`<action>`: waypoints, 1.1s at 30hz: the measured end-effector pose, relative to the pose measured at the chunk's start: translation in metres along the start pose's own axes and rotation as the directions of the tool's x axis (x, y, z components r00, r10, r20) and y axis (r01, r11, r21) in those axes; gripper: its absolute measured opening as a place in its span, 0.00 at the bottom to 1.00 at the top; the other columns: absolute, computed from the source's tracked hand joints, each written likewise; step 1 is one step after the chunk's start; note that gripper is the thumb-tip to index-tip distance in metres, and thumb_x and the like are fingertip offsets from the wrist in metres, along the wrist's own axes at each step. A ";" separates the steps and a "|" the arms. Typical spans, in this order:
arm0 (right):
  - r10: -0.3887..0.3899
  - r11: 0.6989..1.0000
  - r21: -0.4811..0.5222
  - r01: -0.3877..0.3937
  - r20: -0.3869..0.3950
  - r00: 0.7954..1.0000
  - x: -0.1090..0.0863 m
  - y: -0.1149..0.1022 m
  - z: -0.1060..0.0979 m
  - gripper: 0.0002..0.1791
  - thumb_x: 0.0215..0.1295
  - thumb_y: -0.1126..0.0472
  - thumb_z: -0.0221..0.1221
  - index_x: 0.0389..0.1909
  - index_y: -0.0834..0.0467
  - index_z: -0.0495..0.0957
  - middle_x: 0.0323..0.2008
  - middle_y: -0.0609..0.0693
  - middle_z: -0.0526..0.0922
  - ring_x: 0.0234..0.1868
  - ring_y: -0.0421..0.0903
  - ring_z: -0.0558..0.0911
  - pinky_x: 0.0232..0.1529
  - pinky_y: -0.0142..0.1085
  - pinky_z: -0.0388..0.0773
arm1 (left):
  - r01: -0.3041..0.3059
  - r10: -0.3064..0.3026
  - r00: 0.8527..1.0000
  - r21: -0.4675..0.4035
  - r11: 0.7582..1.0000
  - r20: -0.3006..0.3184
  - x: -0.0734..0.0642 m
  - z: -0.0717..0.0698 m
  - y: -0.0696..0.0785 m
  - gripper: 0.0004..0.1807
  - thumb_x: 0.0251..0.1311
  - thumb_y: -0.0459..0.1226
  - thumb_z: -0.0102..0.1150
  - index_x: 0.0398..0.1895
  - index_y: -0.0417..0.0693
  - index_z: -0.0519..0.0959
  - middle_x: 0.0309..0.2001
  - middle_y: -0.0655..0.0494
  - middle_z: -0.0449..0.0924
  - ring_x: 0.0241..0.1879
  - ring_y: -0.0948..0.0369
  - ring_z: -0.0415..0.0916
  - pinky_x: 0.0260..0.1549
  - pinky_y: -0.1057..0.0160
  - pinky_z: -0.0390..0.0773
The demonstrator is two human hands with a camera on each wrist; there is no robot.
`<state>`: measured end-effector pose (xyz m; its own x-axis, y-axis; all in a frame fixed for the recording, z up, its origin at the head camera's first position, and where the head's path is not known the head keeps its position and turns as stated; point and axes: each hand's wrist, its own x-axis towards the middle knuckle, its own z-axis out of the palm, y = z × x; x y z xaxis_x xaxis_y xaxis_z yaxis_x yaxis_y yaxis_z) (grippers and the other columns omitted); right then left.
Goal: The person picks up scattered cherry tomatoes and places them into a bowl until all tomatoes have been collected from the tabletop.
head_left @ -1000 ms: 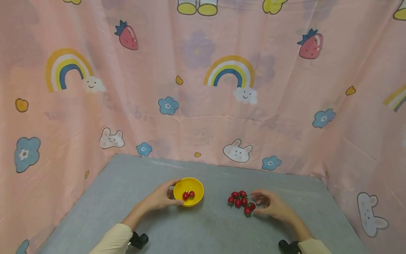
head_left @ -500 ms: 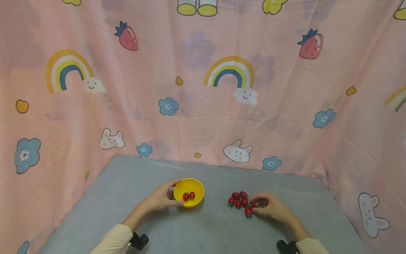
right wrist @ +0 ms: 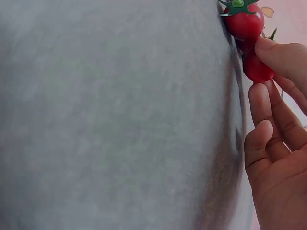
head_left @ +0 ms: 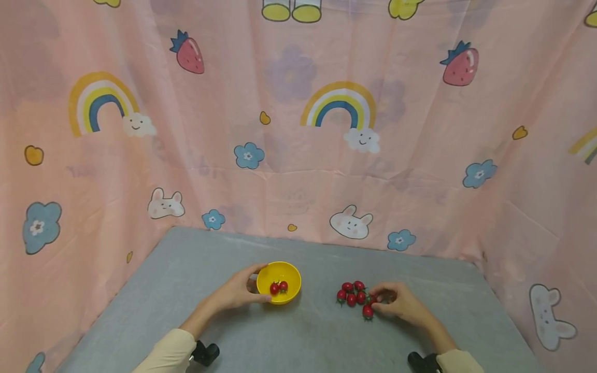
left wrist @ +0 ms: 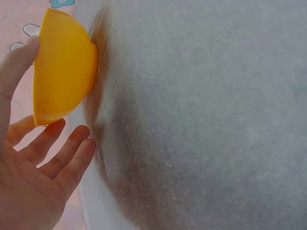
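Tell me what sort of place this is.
Probably a makeshift filming corner: a pink cartoon-print curtain hangs behind and beside a grey tabletop, and black wrist-worn devices are in view.

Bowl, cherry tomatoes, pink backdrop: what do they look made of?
Yellow bowl: probably plastic, smooth, slight sheen; uniform colour, moulded-looking foot.
Cherry tomatoes: glossy red skin, green calyxes; real fruit or good imitations, can't tell.
Pink backdrop: likely thin printed fabric, matte; soft folds and creases.
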<state>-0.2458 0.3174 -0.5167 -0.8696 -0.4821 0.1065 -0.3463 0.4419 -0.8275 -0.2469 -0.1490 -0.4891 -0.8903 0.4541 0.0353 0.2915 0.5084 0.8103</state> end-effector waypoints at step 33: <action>0.048 0.997 0.077 -0.033 -0.203 0.978 0.006 -0.011 0.001 0.14 0.65 0.62 0.70 0.48 0.64 0.83 0.41 0.55 0.85 0.39 0.46 0.83 0.33 0.38 0.82 | 0.009 -0.009 1.000 -0.013 1.000 0.009 0.000 -0.001 -0.001 0.46 0.57 0.43 0.76 0.76 0.41 0.62 0.67 0.42 0.69 0.51 0.50 0.79 0.53 0.50 0.80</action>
<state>-0.2469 0.3086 -0.5078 -0.9386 -0.2964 0.1765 -0.2894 0.3984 -0.8704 -0.2471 -0.1499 -0.4893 -0.8895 0.4563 0.0230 0.2790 0.5025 0.8183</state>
